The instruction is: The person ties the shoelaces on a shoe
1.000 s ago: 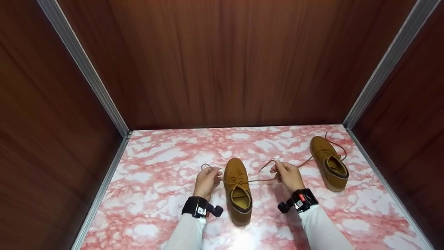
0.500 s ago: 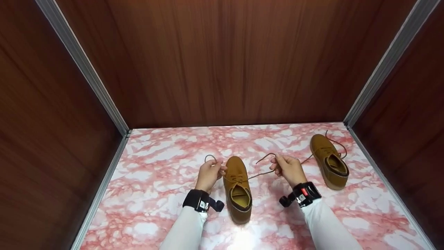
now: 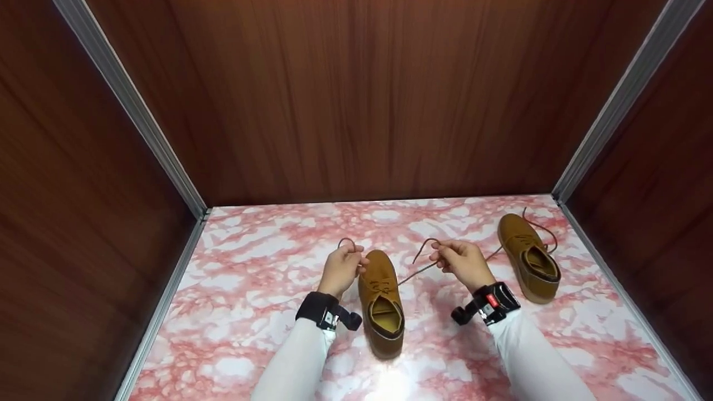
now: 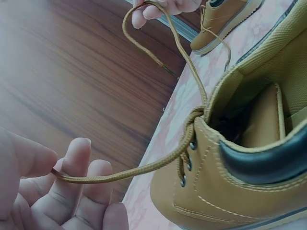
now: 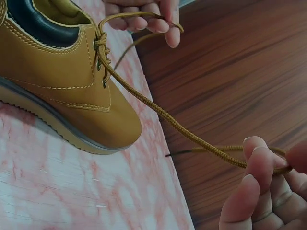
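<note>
A tan lace-up shoe (image 3: 382,267) stands on the table between my hands, toe pointing away. My left hand (image 3: 341,269), just left of its toe, pinches one end of the shoelace (image 4: 129,173) between thumb and index finger. To the right of the shoe, my right hand (image 3: 461,262) pinches the other end of the shoelace (image 5: 163,112), whose dark tip hangs free beyond the fingers. Both lengths run up from the crossed lacing (image 5: 102,50) at the top eyelets. In the left wrist view the lace to my left hand sags slightly.
A second tan shoe (image 3: 526,256) stands at the right with its laces loose. The tabletop (image 3: 250,289) has a red and white marbled pattern. Dark wood-grain panels (image 3: 356,100) with grey metal corner strips (image 3: 613,100) enclose it at the back and both sides.
Both hands have risen away from me in the head view, still holding the lace ends. The left hand has also shifted right, closer to the shoe's toe. The shoes stay put.
</note>
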A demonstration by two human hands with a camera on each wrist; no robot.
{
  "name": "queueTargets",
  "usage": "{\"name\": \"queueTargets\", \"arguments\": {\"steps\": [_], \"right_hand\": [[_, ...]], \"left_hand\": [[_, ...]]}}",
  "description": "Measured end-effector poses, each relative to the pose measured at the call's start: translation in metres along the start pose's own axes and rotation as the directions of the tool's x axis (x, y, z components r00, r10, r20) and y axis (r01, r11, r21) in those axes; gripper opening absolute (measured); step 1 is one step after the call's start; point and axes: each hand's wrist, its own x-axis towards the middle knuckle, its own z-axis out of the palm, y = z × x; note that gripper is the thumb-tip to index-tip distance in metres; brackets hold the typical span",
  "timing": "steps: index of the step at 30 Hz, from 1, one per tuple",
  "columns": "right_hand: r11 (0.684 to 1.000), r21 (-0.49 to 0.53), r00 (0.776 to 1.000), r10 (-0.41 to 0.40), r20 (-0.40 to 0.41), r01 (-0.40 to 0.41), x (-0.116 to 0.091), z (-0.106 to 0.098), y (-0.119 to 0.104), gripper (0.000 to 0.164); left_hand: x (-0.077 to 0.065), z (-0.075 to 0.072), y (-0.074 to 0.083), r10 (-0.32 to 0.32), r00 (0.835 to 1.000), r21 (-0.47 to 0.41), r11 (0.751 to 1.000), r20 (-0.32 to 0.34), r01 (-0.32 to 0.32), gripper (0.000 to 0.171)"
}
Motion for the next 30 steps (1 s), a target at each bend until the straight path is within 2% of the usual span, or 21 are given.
{"name": "queueTargets", "arguments": {"steps": [6,11,14,20,24,28,30], "right_hand": [[0.998,-0.054,0.999,-0.038,0.011,0.038,0.004,-0.001,0.000,0.029],[0.995,-0.089,0.999,-0.038,0.003,0.039,0.005,-0.001,-0.005,0.030],[0.994,-0.109,0.999,-0.032,-0.007,0.031,0.008,-0.002,-0.006,0.031],[0.977,-0.215,1.000,-0.012,-0.020,0.007,0.021,-0.002,-0.008,0.026],[0.953,-0.302,0.999,-0.005,-0.034,-0.005,0.033,0.003,-0.010,0.021],[0.910,-0.414,0.997,-0.028,-0.069,-0.003,0.049,0.020,-0.022,0.018],[0.880,-0.474,0.994,-0.069,-0.089,0.019,0.057,0.036,-0.033,0.016]], "left_hand": [[0.004,0.003,0.007,0.048,0.998,0.081,0.995,0.029,-0.051,0.023],[0.005,0.005,0.009,0.049,0.998,0.162,0.985,0.029,-0.053,0.022],[0.005,0.005,0.009,0.043,0.999,0.234,0.971,0.025,-0.048,0.022],[0.001,0.002,0.006,0.059,0.998,0.370,0.927,0.014,-0.060,0.022],[-0.004,0.000,0.001,0.088,0.996,0.464,0.882,-0.001,-0.078,0.018],[-0.010,-0.001,-0.005,0.117,0.993,0.532,0.842,-0.013,-0.093,0.018],[-0.012,0.000,-0.008,0.139,0.990,0.556,0.825,-0.021,-0.104,0.016]]}}
